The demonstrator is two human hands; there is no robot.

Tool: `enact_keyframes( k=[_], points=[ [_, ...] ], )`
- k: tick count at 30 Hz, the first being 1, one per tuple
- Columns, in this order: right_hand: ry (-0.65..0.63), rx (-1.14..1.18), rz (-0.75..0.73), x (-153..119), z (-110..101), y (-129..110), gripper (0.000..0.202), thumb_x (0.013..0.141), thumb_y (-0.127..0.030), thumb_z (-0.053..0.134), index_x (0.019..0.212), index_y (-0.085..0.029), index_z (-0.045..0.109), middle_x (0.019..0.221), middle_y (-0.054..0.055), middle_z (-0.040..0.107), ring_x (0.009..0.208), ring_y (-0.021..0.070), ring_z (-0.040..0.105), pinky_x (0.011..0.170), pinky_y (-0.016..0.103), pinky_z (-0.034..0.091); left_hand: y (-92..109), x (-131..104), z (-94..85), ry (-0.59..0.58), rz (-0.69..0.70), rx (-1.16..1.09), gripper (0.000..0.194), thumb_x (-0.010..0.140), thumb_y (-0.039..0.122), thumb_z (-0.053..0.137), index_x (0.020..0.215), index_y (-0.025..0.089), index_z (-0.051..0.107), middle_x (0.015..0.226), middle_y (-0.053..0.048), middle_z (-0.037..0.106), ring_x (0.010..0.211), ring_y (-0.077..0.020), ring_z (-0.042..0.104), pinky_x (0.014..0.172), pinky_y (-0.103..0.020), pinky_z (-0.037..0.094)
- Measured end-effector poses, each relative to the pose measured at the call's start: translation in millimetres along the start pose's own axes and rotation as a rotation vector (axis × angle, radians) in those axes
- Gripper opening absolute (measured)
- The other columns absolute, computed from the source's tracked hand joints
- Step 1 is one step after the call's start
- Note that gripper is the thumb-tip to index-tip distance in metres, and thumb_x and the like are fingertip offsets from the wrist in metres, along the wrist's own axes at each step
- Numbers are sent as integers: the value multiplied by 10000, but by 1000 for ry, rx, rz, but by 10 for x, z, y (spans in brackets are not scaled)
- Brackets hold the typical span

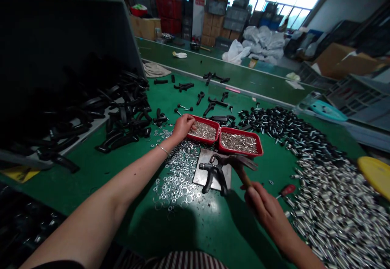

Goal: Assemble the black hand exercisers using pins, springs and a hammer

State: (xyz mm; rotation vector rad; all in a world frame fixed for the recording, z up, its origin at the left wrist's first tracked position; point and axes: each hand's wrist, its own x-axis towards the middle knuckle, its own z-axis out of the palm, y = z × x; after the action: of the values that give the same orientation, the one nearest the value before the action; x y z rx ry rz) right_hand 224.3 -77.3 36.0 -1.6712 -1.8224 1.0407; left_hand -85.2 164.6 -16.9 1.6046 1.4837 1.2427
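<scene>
My left hand (183, 126) reaches over the left end of a red tray (218, 133) filled with small metal pins (204, 131); its fingertips are bent together at the pins, and what they pinch is too small to make out. My right hand (262, 204) is wrapped round the wooden handle of a claw hammer (240, 165). The hammer head hangs over the right edge of a square metal plate (198, 175). On that plate lies a black hand-grip exerciser (210, 171) with two spread handles, its top partly next to the hammer head.
A second red tray (260, 149) holds more pins. Loose washers (179, 179) lie left of the plate. Black-headed screws (274, 120), metal cylinders (338, 212) and a red-handled screwdriver (287, 190) are on the right. A grey bin (129, 29) spills black handles (122, 139) at left.
</scene>
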Motion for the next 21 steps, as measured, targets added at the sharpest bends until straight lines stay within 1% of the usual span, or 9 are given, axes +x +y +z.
enact_keyframes(
  k=[3, 6, 7, 9, 11, 12, 16, 19, 21],
  points=[
    [-1, -142, -33, 177, 84, -64, 335, 982, -512, 334, 949, -249, 537, 720, 27, 585, 633, 207, 556, 617, 315, 404, -14, 19, 5, -17, -40, -93, 74, 899, 192, 530, 846, 143, 546, 778, -36, 676, 624, -134, 700, 544, -205, 492],
    [-155, -184, 11, 313, 140, -75, 353, 982, -519, 343, 830, -237, 489, 666, 8, 555, 610, 194, 546, 606, 298, 391, -15, 24, -7, -13, -56, -155, 68, 858, 195, 601, 840, 142, 562, 747, -16, 673, 598, -118, 689, 538, -188, 489],
    [-168, -153, 18, 334, 147, -69, 367, 989, -521, 326, 808, -238, 475, 651, -1, 541, 603, 186, 543, 605, 289, 393, -15, 25, -16, -2, -54, -175, 76, 846, 202, 620, 842, 143, 572, 731, -6, 668, 591, -114, 683, 536, -184, 485],
    [-97, -88, 4, 338, 148, -44, 389, 1006, -513, 271, 818, -238, 472, 661, -5, 535, 614, 176, 546, 615, 278, 402, -8, 23, -39, 10, -34, -206, 93, 836, 228, 640, 842, 146, 598, 701, 7, 662, 592, -112, 676, 544, -184, 481],
    [-25, -118, -4, 323, 141, -3, 378, 998, -519, 288, 841, -235, 482, 670, 2, 548, 621, 181, 553, 620, 281, 401, 27, 1, -72, 1, -3, -216, 115, 843, 261, 640, 848, 146, 628, 677, 6, 665, 618, -117, 676, 585, -201, 496],
    [-28, -153, 4, 318, 137, 24, 368, 989, -524, 314, 847, -233, 489, 672, 7, 559, 623, 186, 559, 619, 286, 398, 61, -26, -91, -8, 13, -219, 128, 850, 272, 634, 868, 146, 643, 682, 2, 674, 643, -120, 680, 625, -214, 510],
    [-154, -150, 55, 341, 129, 144, 391, 983, -539, 336, 798, -231, 490, 658, 1, 568, 613, 181, 557, 601, 280, 400, 272, -289, -163, -85, 37, -295, 191, 839, 284, 653, 965, 141, 673, 815, -37, 718, 752, -140, 706, 763, -278, 545],
    [-80, -85, 45, 387, 162, 210, 408, 992, -547, 306, 827, -229, 500, 639, -19, 533, 599, 168, 529, 595, 273, 397, 399, -584, -146, -197, -38, -341, 208, 803, 285, 697, 957, 146, 679, 900, -57, 723, 763, -149, 708, 765, -305, 559],
    [-31, -84, 39, 417, 211, 242, 398, 988, -551, 324, 854, -225, 510, 646, -21, 533, 611, 171, 535, 609, 277, 393, 432, -752, -72, -267, -95, -339, 187, 799, 284, 701, 927, 150, 679, 874, -53, 721, 738, -146, 699, 741, -304, 558]
  ],
)
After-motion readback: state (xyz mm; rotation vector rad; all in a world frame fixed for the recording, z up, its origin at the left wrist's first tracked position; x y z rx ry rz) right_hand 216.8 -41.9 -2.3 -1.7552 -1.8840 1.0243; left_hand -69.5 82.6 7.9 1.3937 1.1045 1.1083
